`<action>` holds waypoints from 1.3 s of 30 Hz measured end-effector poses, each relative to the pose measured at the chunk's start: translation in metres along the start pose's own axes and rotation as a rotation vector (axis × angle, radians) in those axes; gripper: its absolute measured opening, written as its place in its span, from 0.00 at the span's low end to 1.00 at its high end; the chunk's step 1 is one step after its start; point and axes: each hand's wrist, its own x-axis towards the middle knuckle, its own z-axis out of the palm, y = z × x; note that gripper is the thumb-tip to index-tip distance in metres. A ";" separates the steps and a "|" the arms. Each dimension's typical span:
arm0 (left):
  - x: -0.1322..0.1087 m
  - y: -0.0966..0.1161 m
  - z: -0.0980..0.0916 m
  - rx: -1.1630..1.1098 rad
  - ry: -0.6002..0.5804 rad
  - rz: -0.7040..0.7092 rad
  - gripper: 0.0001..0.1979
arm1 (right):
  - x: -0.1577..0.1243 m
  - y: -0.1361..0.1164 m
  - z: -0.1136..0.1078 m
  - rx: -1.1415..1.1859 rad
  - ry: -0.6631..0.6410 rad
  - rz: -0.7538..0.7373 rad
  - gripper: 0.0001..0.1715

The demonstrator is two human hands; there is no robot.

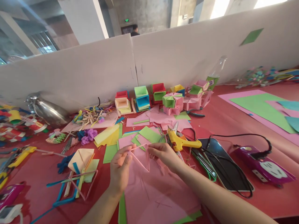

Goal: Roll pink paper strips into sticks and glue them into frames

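1. Beneath the hands [120, 169], a red surface [268, 199] spread to both sides and ran forward to a pale partition [93, 71].
2. That partition crossed the whole view beyond the hands, from far left to far right, with a vertical seam [135, 62] roughly straight ahead of them.
3. Above it, ahead of the hands, rose a grey concrete wall [149, 14] with a lit green sign [126, 20].
4. Left of the hands, past the partition, stood a broad white column [83, 21].
5. High to the hands' right, white light [219, 8] glared near a small vent [190, 20].
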 end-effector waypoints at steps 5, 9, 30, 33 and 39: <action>-0.013 0.008 0.009 0.174 -0.239 0.186 0.09 | 0.002 0.004 0.000 -0.025 0.063 -0.004 0.15; -0.020 0.012 0.015 0.279 -0.387 0.345 0.14 | 0.001 0.007 0.003 -0.023 0.129 -0.043 0.11; -0.009 0.031 0.008 0.497 -0.723 0.699 0.18 | -0.002 -0.003 -0.014 0.135 -0.136 0.082 0.22; -0.010 0.032 0.009 0.504 -0.778 0.724 0.20 | -0.002 -0.002 -0.016 0.134 -0.158 0.097 0.21; -0.010 0.033 0.008 0.537 -0.812 0.729 0.19 | -0.003 -0.004 -0.018 0.087 -0.152 0.050 0.21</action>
